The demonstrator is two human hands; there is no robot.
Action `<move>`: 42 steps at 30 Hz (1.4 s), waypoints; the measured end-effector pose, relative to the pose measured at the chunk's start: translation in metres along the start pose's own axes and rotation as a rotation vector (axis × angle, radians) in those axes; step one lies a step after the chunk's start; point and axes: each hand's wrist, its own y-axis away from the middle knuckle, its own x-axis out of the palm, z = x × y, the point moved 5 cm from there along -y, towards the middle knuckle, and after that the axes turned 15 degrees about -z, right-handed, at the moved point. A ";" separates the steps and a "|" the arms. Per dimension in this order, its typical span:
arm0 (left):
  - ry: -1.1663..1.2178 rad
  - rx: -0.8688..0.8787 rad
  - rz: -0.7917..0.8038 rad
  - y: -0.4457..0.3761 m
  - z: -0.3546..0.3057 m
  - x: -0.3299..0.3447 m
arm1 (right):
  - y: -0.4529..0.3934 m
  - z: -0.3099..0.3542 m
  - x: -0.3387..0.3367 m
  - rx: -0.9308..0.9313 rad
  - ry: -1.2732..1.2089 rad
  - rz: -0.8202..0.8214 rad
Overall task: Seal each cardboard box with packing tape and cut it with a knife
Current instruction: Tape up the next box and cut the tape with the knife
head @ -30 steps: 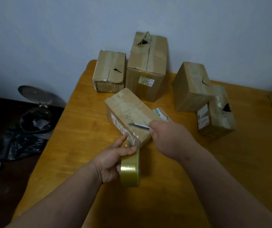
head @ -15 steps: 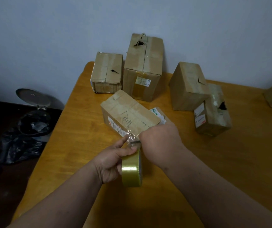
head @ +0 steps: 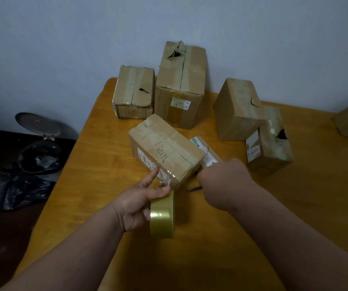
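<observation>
Left grip (head: 139,203) round glossy tape roll (head: 162,217)

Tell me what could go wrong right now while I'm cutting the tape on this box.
The left hand holds the tape roll with its thumb right by the box corner, close to the right hand; if the knife is there, a slip could nick that thumb. The blade itself is hidden, so its exact path cannot be judged. The cut tape end by the corner could also snap back onto the roll or crinkle instead of lying flat.
</observation>
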 end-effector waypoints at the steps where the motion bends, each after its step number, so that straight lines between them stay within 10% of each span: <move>1: -0.003 -0.008 0.001 0.001 0.000 0.001 | 0.001 -0.004 0.000 0.007 -0.036 -0.006; 15: -0.138 0.065 -0.134 -0.001 0.008 0.003 | -0.041 0.013 0.023 0.274 -0.780 -0.378; 30: -0.352 0.044 -0.215 0.012 0.001 -0.033 | -0.061 0.022 0.047 0.297 -0.520 -0.678; 42: -0.875 0.381 -0.222 0.023 -0.060 -0.005 | -0.058 0.012 0.053 0.193 -0.512 -0.760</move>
